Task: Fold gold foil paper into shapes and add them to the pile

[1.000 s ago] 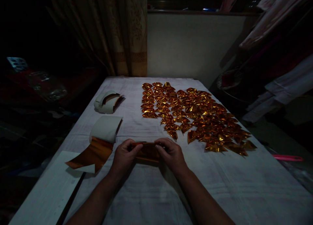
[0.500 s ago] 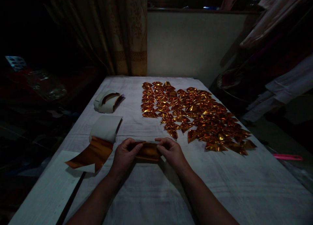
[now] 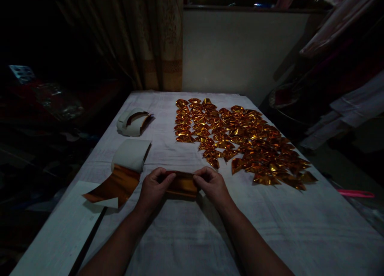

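Between my hands is a sheet of gold foil paper (image 3: 182, 185), bent along its upper edge, held low over the cloth-covered table. My left hand (image 3: 155, 188) pinches its left end between thumb and fingers. At the right end, my right hand (image 3: 212, 185) grips it the same way. Left of my left hand lies a stack of curved paper sheets (image 3: 132, 154), pale side up. A gold sheet (image 3: 117, 186) sticks out from under that stack toward me, one corner turned over to show its pale back. Many folded gold foil pieces (image 3: 240, 136) cover the table's right and far part.
Another curled bundle of pale sheets (image 3: 133, 122) sits farther back on the left. A pale board (image 3: 60, 228) lies along the table's left edge. Beyond the table are a curtain (image 3: 150, 40) and a wall; cloth (image 3: 357, 96) hangs on the right. A pink object (image 3: 355, 193) is beside the right edge.
The upper edge of the gold foil paper looks straighter, and more of its face shows between my hands. Both hands keep their grip. The whole view has shifted slightly.
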The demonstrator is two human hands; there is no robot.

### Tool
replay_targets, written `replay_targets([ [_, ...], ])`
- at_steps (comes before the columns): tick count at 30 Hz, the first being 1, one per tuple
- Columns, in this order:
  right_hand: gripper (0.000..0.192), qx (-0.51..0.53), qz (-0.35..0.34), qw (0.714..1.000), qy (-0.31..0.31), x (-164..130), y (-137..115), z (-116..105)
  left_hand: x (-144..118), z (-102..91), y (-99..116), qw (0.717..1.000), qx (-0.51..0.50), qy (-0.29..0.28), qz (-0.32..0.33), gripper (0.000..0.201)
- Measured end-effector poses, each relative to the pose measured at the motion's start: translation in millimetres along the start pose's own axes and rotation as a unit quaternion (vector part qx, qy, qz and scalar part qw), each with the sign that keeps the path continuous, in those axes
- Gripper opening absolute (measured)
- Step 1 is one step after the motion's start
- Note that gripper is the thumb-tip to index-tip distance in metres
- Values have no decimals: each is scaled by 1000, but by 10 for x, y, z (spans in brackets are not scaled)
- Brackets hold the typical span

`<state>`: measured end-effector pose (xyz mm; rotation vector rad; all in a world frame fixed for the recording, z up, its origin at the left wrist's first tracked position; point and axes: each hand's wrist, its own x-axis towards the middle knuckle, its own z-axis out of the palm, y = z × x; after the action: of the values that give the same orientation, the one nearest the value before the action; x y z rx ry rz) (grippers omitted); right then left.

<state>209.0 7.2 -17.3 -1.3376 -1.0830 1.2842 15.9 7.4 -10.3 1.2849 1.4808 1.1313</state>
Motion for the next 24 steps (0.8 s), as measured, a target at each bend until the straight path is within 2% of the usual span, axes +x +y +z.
replay_targets([
  [5, 25, 5, -6, 1000, 8, 13, 12, 7, -5, 1, -38, 1000, 16, -4, 11, 34],
  [9, 24, -22, -36, 999, 26, 36, 49, 14, 15, -30, -54, 991, 113, 9, 69, 36],
  [14, 14, -177, -87, 980, 29, 113, 51, 38, 61, -48, -125, 942, 272, 19, 194, 14],
  [21, 15, -330, -123, 935, 37, 268, 36, 62, 47, -24, -249, 900, 381, 35, 206, 2],
  [24, 15, -354, -129, 926, 35, 288, 55, 62, 36, -23, -239, 888, 393, 40, 235, 23],
])
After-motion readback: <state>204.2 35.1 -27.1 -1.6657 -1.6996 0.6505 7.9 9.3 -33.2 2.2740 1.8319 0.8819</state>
